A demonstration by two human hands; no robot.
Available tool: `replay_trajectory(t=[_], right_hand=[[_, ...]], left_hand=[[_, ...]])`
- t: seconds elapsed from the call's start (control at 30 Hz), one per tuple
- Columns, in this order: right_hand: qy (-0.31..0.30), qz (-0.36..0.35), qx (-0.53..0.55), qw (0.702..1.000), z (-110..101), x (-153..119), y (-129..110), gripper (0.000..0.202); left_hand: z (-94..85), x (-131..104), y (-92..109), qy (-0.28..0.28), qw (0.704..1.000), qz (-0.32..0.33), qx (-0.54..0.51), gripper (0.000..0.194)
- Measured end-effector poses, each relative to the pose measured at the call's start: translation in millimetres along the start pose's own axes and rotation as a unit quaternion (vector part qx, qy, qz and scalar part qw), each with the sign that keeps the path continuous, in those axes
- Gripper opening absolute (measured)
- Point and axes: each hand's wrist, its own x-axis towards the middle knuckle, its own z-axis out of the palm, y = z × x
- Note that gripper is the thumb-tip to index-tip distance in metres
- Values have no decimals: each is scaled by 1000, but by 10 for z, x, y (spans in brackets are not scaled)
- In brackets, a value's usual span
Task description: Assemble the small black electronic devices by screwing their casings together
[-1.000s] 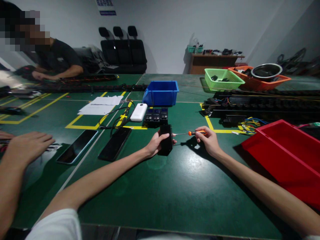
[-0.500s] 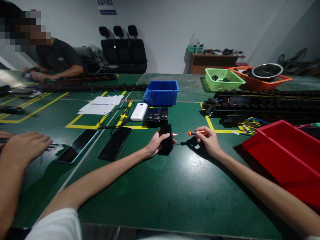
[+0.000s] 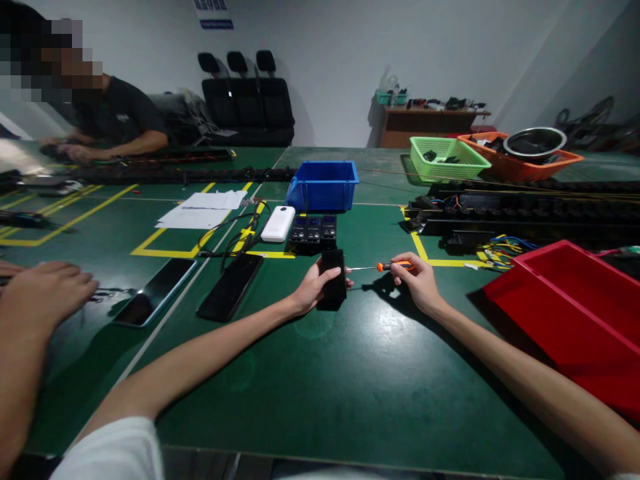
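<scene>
A black box-shaped part (image 3: 333,290) stands upright in my left hand (image 3: 314,287), thumb across its face and fingertips showing at its right side. My right hand (image 3: 417,280) is closed on the orange and black handle of a screwdriver (image 3: 384,267). The thin shaft points left, its tip at the right side of the black part; the exact contact is too small to tell. Behind the part sit several black modules (image 3: 313,233) in a row, beside a white device (image 3: 278,224). A black phone (image 3: 231,288) lies left of my left hand.
A blue bin (image 3: 325,187) stands behind the modules, papers (image 3: 200,210) and cables to its left. At right are a red bin (image 3: 575,313), wired black rails (image 3: 525,203) and a green basket (image 3: 450,160). Another person's hand (image 3: 55,293) rests near a second phone (image 3: 157,292).
The other person's hand at the left has shifted slightly left. My hands, the black part and the screwdriver have barely moved.
</scene>
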Motion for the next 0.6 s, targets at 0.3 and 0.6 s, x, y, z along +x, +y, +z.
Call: replay_trajectory(t=[0.3, 0.6], right_hand=[[10, -7, -18, 1000, 0, 3, 7, 25], [11, -7, -33, 999, 2, 4, -12, 27]], left_hand=[[6, -14, -26, -13, 997, 40, 58, 45], [32, -45, -52, -20, 992, 81, 95, 54]])
